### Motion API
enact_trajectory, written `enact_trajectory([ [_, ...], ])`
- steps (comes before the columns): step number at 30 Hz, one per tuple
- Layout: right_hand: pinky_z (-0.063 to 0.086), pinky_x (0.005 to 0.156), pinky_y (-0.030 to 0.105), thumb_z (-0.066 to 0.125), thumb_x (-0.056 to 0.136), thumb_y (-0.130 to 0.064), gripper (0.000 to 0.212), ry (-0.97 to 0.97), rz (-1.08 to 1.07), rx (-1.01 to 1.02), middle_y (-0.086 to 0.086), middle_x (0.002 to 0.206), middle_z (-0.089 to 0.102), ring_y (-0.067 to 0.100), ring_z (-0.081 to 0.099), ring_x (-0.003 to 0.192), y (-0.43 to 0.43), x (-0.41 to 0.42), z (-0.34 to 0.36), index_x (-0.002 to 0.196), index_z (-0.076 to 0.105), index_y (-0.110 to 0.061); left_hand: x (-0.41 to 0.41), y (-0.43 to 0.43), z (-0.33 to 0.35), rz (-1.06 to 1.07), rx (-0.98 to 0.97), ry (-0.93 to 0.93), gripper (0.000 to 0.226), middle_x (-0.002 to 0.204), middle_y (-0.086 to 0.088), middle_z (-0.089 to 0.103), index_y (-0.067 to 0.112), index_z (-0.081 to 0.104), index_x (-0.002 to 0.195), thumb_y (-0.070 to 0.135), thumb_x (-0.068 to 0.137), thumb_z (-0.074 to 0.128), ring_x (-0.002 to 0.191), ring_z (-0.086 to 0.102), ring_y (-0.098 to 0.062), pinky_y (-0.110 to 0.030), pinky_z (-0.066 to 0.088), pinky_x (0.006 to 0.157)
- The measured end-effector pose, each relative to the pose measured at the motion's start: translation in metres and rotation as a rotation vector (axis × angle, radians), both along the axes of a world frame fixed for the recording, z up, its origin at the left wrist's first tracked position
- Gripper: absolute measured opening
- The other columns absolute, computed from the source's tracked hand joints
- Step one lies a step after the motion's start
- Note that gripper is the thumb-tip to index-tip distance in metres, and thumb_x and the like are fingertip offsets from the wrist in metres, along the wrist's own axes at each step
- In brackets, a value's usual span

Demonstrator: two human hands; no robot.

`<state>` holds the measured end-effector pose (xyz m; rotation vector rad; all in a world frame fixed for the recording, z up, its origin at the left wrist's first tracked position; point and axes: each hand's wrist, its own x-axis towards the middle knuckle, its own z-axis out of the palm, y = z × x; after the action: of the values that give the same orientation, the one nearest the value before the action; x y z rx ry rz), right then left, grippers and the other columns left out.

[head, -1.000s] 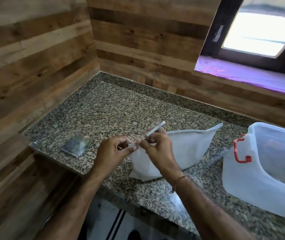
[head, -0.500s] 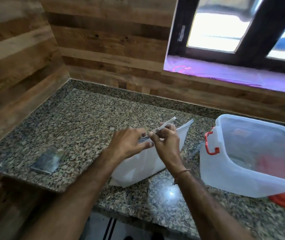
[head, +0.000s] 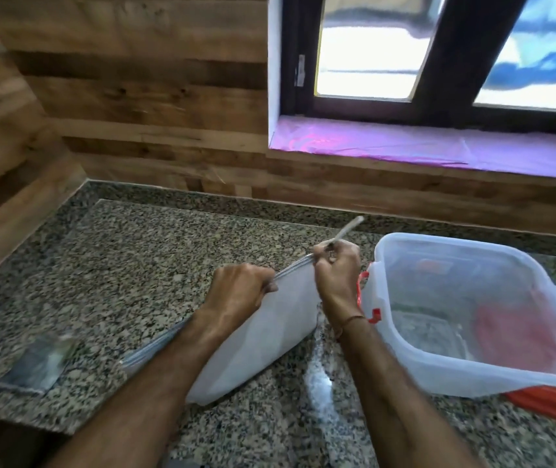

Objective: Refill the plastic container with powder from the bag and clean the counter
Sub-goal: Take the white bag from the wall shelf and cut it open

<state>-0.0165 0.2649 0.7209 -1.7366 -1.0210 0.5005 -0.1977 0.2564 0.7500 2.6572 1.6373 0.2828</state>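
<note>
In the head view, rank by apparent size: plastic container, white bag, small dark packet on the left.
1. Plastic container, largest
2. White bag, partly hidden by the arms, so this gap is unsure
3. Dark packet, clearly smallest

Daylight comes in through the window (head: 438, 49) ahead of me, on the right, its panes blown out white and blue. The sill (head: 438, 146) glows purple. The wood wall (head: 118, 96) on my left sits dimmer and smeared with motion blur. A bright streak of glare lies on the bench (head: 118, 265) between my forearms. The small packet (head: 35, 364) at lower left is blurred, and so are my hands. Straight lines bow toward the edges from the wide lens.
</note>
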Motion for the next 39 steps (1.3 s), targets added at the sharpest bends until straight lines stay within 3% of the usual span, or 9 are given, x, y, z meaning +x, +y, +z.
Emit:
enact_trajectory([
  [2,0.061,0.08,0.043,0.066,0.088,-0.02,0.009,0.126,-0.076,-0.034,0.006,0.091,0.071,0.021,0.07,0.079,0.014,0.013,0.002,0.081,0.07,-0.017,-0.018,-0.002,-0.005,0.007,0.078,-0.024,0.03,0.068,0.007,0.07,0.023,0.058,0.072,0.042,0.091,0.072,0.065,0.07,-0.013,-0.025,0.039,0.054],
  [7,0.045,0.041,0.019,0.053,0.105,-0.021,0.018,0.433,-0.014,-0.039,0.009,0.091,0.069,0.006,0.062,0.039,0.027,-0.011,0.001,0.103,0.061,-0.005,-0.032,-0.006,0.0,0.086,0.065,0.001,0.022,0.078,0.005,0.073,0.027,0.062,0.082,0.045,0.094,0.067,0.076,0.073,-0.02,-0.031,0.049,0.061],
  [9,0.044,0.042,0.019,0.051,0.106,-0.027,0.025,0.51,0.074,-0.059,0.01,0.093,0.066,0.009,0.062,0.048,0.026,-0.011,-0.008,0.113,0.058,-0.004,-0.048,-0.009,0.005,0.179,-0.041,0.065,0.027,0.096,0.002,0.075,0.029,0.068,0.106,0.052,0.093,0.063,0.096,0.071,-0.024,-0.035,0.05,0.073],
  [15,0.044,0.059,0.029,0.061,0.101,-0.035,0.022,0.505,0.421,-0.022,0.0,0.084,0.064,0.013,0.061,0.074,0.009,-0.003,-0.035,0.101,0.063,-0.013,-0.145,-0.055,-0.005,0.41,-0.329,0.085,0.042,0.109,0.009,0.071,0.032,0.071,0.114,0.058,0.08,0.073,0.108,0.066,-0.018,-0.031,0.038,0.072],
  [20,0.038,0.059,0.029,0.065,0.099,-0.017,0.022,0.488,0.381,0.011,-0.001,0.069,0.056,0.012,0.049,0.063,0.009,-0.003,-0.053,0.078,0.062,-0.02,-0.172,-0.068,-0.01,0.581,-0.203,-0.146,0.037,0.104,0.005,0.078,0.029,0.075,0.115,0.05,0.084,0.075,0.101,0.071,-0.02,-0.036,0.055,0.083],
  [23,0.039,0.06,0.029,0.065,0.1,-0.024,0.023,0.482,0.362,0.026,0.0,0.07,0.054,0.014,0.046,0.064,0.006,-0.003,-0.056,0.077,0.063,-0.018,-0.174,-0.071,-0.009,0.631,-0.091,-0.212,0.023,0.088,0.011,0.077,0.03,0.076,0.101,0.046,0.085,0.077,0.084,0.072,-0.015,-0.037,0.057,0.074],
  [26,0.045,0.059,0.027,0.067,0.098,-0.024,0.02,0.493,0.363,-0.019,-0.002,0.074,0.058,0.014,0.05,0.066,-0.003,-0.001,-0.059,0.079,0.066,-0.018,-0.191,-0.089,-0.032,0.774,-0.175,-0.669,0.021,0.08,0.01,0.075,0.024,0.073,0.092,0.04,0.082,0.082,0.073,0.071,-0.011,-0.032,0.056,0.067],
  [30,0.048,0.054,0.023,0.072,0.094,-0.027,0.019,0.481,0.453,-0.093,0.001,0.081,0.065,0.012,0.058,0.066,-0.014,0.008,-0.06,0.09,0.07,-0.009,-0.184,-0.118,-0.069,0.798,-0.359,-1.231,0.023,0.1,0.005,0.08,0.016,0.075,0.105,0.018,0.083,0.081,0.099,0.075,-0.015,-0.033,0.058,0.087],
  [39,0.041,0.045,0.022,0.064,0.1,-0.028,0.022,0.594,0.492,-0.4,0.002,0.06,0.05,0.012,0.046,0.045,-0.011,0.008,-0.052,0.083,0.059,-0.015,-0.176,-0.106,-0.091,0.899,-0.185,-1.254,0.013,0.096,0.001,0.08,0.015,0.077,0.105,0.017,0.092,0.074,0.091,0.076,-0.016,-0.02,0.055,0.068],
])
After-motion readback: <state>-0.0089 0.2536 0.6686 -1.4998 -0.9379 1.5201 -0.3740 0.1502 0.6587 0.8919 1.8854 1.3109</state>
